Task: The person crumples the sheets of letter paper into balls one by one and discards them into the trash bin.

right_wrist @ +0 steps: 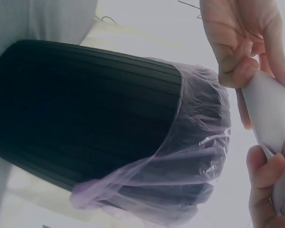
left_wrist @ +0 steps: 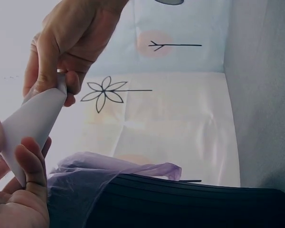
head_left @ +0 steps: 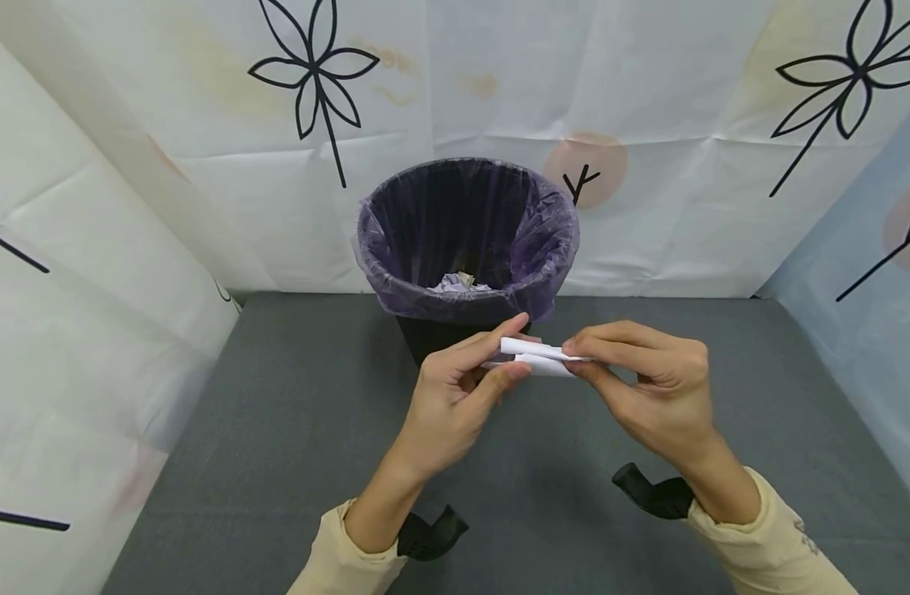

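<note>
Both hands hold a piece of white paper (head_left: 545,364), folded or loosely rolled into overlapping layers, in front of the bin's rim in the head view. My left hand (head_left: 455,397) grips its left end, thumb on the near side and fingers behind. At the other end my right hand (head_left: 655,384) pinches the paper between thumb and fingers. From the left wrist, the sheet (left_wrist: 35,123) looks like a tapering flap stretched between the hands. In the right wrist view the paper (right_wrist: 270,109) spans from the left hand above to the right hand below.
A black bin (head_left: 423,337) stands behind the hands against the back sheet, lined with a translucent purple bag (head_left: 462,307). Crumpled paper (head_left: 457,283) lies inside it. Beneath is a grey table (head_left: 298,430), walled by patterned white cloth (head_left: 224,107). Black wrist mounts (head_left: 432,535) extend from the sleeves.
</note>
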The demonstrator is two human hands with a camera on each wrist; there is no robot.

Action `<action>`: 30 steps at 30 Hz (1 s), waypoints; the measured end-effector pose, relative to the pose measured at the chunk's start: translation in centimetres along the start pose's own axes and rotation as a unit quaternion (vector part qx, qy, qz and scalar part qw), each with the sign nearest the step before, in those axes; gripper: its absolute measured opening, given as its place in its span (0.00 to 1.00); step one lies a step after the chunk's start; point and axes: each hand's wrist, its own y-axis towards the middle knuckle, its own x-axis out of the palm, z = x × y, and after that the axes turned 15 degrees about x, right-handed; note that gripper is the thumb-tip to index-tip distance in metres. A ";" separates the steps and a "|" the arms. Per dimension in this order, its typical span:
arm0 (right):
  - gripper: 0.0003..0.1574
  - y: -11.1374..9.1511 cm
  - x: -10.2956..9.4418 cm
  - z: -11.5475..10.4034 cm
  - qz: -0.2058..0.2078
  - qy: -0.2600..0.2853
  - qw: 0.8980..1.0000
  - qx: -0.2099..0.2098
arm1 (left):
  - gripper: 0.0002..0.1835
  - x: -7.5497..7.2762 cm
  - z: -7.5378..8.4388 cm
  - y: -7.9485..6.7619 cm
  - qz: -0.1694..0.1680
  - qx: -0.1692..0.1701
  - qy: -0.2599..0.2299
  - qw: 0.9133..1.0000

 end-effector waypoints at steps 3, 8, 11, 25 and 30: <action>0.15 0.0 -0.2 -0.1 -0.010 -0.019 1.000 -0.018 | 0.26 0.1 0.0 0.0 -0.010 0.008 0.013 1.000; 0.15 0.1 -0.5 -0.3 -0.031 -0.058 0.997 -0.047 | 0.24 0.0 0.3 0.1 -0.028 0.025 0.054 0.998; 0.17 0.0 -0.4 -0.4 -0.039 -0.099 0.992 -0.071 | 0.23 0.0 0.5 0.3 -0.049 0.041 0.089 0.994; 0.14 -0.1 -1.0 -0.7 -0.118 0.076 0.985 0.101 | 0.22 -0.3 0.9 0.7 -0.046 0.058 0.142 0.987; 0.24 -0.3 -1.6 -0.1 -0.129 0.218 0.957 0.145 | 0.22 -0.7 1.0 0.8 -0.009 0.049 0.115 0.992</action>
